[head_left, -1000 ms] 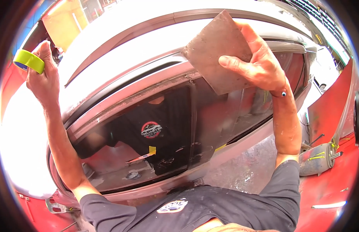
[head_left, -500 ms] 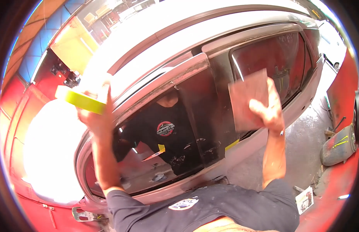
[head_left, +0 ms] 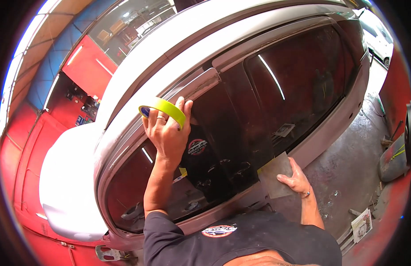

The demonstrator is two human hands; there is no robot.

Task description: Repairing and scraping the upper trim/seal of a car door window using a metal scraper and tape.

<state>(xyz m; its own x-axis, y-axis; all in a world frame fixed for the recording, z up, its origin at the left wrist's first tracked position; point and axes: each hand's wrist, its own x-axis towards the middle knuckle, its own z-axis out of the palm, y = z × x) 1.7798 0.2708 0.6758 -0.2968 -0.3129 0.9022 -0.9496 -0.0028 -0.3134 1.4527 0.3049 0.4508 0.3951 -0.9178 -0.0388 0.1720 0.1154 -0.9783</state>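
Note:
A bright yellow-green roll of tape (head_left: 175, 111) is looped over the fingers of my left hand (head_left: 166, 141). The fingertips of that hand rest at the upper window frame (head_left: 200, 86) of a grey car's front door. My right hand (head_left: 297, 180) pinches a flat grey-brown sheet (head_left: 276, 178), thumb on top and fingers hidden behind it. The sheet is low beside the door, near the bottom of the dark pillar between the windows. The dark front window (head_left: 214, 146) lies between my hands and reflects my shirt.
The rear door's dark window (head_left: 303, 66) stretches right of the pillar. The white hood (head_left: 68, 177) is at the left. Red walls (head_left: 26, 146) stand beyond it. On the floor at the right are a grey container (head_left: 391, 162) and a printed paper (head_left: 361, 225).
My left hand has moved right with the tape roll, onto the window frame. My right hand has lowered the sheet from in front of the rear window to the door's lower part.

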